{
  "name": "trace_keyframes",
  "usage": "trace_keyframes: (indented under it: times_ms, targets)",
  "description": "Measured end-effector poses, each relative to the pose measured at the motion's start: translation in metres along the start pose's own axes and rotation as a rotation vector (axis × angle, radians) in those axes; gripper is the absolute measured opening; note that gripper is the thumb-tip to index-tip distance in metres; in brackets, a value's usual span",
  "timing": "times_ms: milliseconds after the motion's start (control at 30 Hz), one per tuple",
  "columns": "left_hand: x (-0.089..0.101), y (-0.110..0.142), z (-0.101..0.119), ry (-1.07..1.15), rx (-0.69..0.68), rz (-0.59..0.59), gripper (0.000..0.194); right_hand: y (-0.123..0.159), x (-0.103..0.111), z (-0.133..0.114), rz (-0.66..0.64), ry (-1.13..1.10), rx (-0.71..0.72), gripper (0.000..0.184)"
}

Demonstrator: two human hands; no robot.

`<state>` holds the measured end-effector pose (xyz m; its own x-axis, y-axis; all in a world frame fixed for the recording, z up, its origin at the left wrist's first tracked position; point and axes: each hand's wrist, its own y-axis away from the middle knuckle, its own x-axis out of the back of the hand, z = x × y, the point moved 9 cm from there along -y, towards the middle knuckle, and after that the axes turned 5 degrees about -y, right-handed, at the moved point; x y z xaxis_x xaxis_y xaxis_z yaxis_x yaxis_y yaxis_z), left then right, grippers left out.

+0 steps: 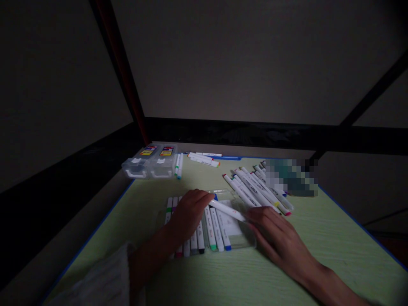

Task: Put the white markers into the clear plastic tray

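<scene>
Two hands work over a clear shallow tray (245, 242) on a pale green mat (287, 272). The left hand (188, 214) lies flat across a row of markers (204, 236), its fingers pressed together and pointing right, with the fingertips touching one end of a single white marker (227, 210). The right hand (276, 238) meets the other end of that marker; in the dim light it seems pinched between thumb and forefinger, with the other fingers loosely extended. The marker lies slanted across the tray, above the row.

The row shows roughly eight markers side by side, the left hand covering several, so the count is unsure. Caps in green, blue, black and pink show at their near ends.

Behind the tray to the right lies a loose pile of about ten markers (258, 191), close to the right hand. Two clear plastic cases (149, 163) stand at the mat's far left corner, with two markers (179, 165) just beside them and three or so more markers (204, 158) near the far edge.

The near half of the mat is open. The mat's blue edge (350, 212) runs well clear of both hands.
</scene>
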<state>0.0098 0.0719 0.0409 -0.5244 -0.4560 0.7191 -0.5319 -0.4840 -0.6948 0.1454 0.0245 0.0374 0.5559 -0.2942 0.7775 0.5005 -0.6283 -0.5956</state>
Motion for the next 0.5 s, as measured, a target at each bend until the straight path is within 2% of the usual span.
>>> trace_keyframes:
  times_ms: [100, 200, 333, 500]
  targets:
    - [0.003, 0.0, -0.002, 0.003, 0.018, 0.026, 0.022, -0.001, -0.011, 0.01, -0.071, 0.02, -0.088, 0.014]
    - [0.006, 0.0, -0.002, 0.008, 0.03, 0.037, 0.022, 0.001, -0.011, 0.012, -0.071, 0.017, -0.112, 0.015]
    - [0.006, -0.001, -0.004, -0.012, 0.048, 0.032, 0.023, 0.002, -0.005, 0.009, -0.029, 0.018, -0.103, 0.017]
    - [-0.002, -0.002, -0.006, -0.048, 0.083, -0.049, 0.024, 0.004, -0.002, 0.001, -0.007, 0.061, -0.036, 0.019]
